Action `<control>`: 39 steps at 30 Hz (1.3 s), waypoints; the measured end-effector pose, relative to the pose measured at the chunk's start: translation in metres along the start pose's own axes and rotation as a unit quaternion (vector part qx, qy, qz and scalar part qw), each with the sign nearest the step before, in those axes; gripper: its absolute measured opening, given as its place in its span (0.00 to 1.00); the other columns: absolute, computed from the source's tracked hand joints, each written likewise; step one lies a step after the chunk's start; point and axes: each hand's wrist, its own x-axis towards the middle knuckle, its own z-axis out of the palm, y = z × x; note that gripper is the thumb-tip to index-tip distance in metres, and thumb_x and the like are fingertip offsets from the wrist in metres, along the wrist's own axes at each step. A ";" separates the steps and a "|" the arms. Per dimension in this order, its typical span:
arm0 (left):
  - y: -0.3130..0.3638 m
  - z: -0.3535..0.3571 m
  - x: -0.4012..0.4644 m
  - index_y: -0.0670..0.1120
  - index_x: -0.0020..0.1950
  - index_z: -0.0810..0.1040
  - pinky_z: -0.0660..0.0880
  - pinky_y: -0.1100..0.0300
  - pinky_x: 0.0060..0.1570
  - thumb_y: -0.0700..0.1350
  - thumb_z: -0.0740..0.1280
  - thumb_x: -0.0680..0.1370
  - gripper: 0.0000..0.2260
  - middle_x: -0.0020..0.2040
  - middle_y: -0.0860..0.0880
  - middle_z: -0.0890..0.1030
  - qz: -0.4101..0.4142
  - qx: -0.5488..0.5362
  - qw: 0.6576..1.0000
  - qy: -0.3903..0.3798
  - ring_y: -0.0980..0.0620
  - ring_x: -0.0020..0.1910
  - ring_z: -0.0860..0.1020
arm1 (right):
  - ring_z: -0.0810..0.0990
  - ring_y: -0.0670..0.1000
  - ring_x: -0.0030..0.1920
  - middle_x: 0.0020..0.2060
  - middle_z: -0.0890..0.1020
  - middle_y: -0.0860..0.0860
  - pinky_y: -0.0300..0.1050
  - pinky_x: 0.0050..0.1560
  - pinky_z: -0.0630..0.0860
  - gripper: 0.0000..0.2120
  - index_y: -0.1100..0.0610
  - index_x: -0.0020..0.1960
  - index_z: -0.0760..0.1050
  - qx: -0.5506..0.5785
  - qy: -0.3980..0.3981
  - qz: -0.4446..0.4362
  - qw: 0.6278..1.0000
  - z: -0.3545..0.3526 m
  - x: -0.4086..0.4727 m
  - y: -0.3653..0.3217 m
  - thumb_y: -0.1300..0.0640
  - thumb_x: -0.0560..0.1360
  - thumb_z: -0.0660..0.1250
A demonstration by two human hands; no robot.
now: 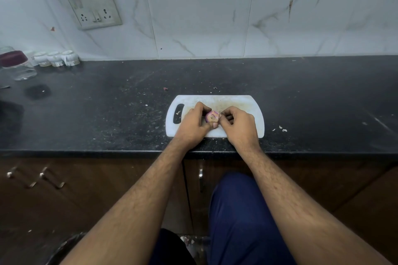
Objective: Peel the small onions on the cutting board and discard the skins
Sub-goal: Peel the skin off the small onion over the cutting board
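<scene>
A small purple onion (pixel 211 116) is held just above the white cutting board (pixel 234 103), which lies on the black counter near its front edge. My left hand (pixel 193 123) grips the onion from the left, thumb under it. My right hand (pixel 238 123) pinches a flap of loose skin (pixel 219 116) at the onion's right side. The cut end of the onion faces me. No other onion shows on the board; my hands hide part of it.
Small skin scraps (pixel 282 129) lie on the black counter (pixel 107 114) right of the board. Jars (pixel 18 64) and small white cups (pixel 56 58) stand at the far left by the tiled wall. A bin with skins (pixel 189 241) sits on the floor between my legs.
</scene>
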 end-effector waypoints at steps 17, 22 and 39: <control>0.004 -0.003 -0.004 0.48 0.58 0.72 0.74 0.68 0.46 0.44 0.79 0.73 0.20 0.50 0.51 0.81 -0.012 -0.027 0.999 0.021 0.56 0.47 0.79 | 0.81 0.39 0.44 0.44 0.85 0.42 0.33 0.44 0.74 0.06 0.50 0.54 0.82 0.034 -0.033 -0.001 0.999 0.002 0.008 0.005 0.54 0.80 0.68; 0.006 -0.005 -0.005 0.47 0.64 0.79 0.75 0.72 0.51 0.41 0.77 0.75 0.19 0.53 0.51 0.83 0.010 -0.044 0.999 -0.010 0.58 0.51 0.81 | 0.82 0.38 0.44 0.42 0.86 0.42 0.26 0.40 0.71 0.06 0.51 0.53 0.85 0.042 -0.046 -0.002 0.998 0.000 0.009 0.008 0.52 0.78 0.73; 0.000 -0.003 -0.003 0.49 0.53 0.76 0.81 0.49 0.58 0.41 0.80 0.72 0.17 0.52 0.51 0.84 -0.001 -0.068 0.998 -0.007 0.47 0.53 0.83 | 0.83 0.38 0.46 0.44 0.87 0.43 0.24 0.43 0.74 0.09 0.53 0.55 0.87 0.092 -0.039 -0.010 0.995 -0.005 0.001 0.001 0.56 0.75 0.75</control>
